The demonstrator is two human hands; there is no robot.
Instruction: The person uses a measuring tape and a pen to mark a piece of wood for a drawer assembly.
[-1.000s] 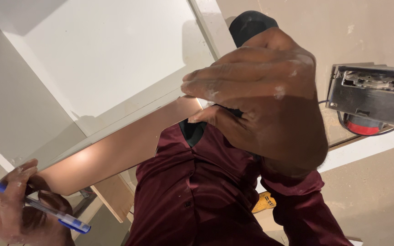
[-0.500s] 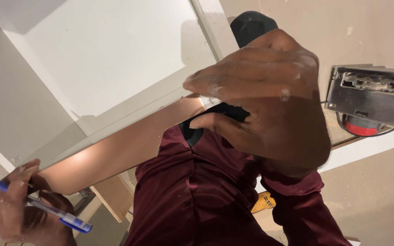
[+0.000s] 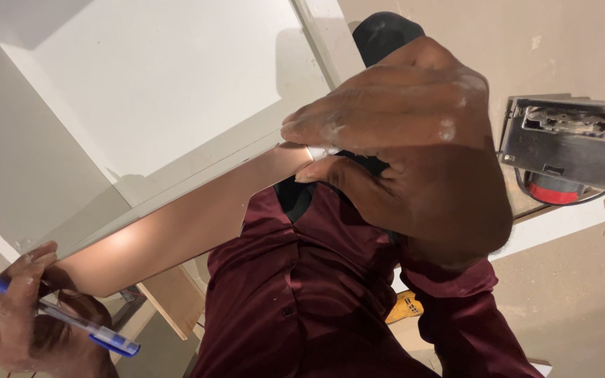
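**A:** Head view, looking down. Right hand (image 3: 414, 154) is close to the lens, fingers pinched on the right end of a thin brown strip (image 3: 183, 234). Left hand (image 3: 26, 322) is at the near left, closed around a blue pen (image 3: 57, 318) and resting against the strip's other end.

**B:** Where does the strip sit?

**A:** It runs diagonally from near left to centre, laid along the edge of a white panel (image 3: 141, 91). Its upper edge looks flush with the panel edge, but I can't tell whether it's bonded or just held there.

**B:** Any change over the last second?

**A:** Minimal. Right hand has crept slightly to the right and its fingertips have closed a bit tighter on the strip end. Left hand and pen have hardly moved, and the strip stays on the same line.

**B:** Meaning?

**A:** My read: the strip is being held in position, not repositioned. Both ends are pinned, and the pen is gripped but its tip isn't on any surface.

**B:** Anything else around?

**A:** A power saw (image 3: 568, 147) with a metal base plate lies on the floor (image 3: 568, 308) at the far right, apart from both hands. Something yellow (image 3: 404, 308) shows under the dark red sleeve (image 3: 456, 315); too hidden to identify.
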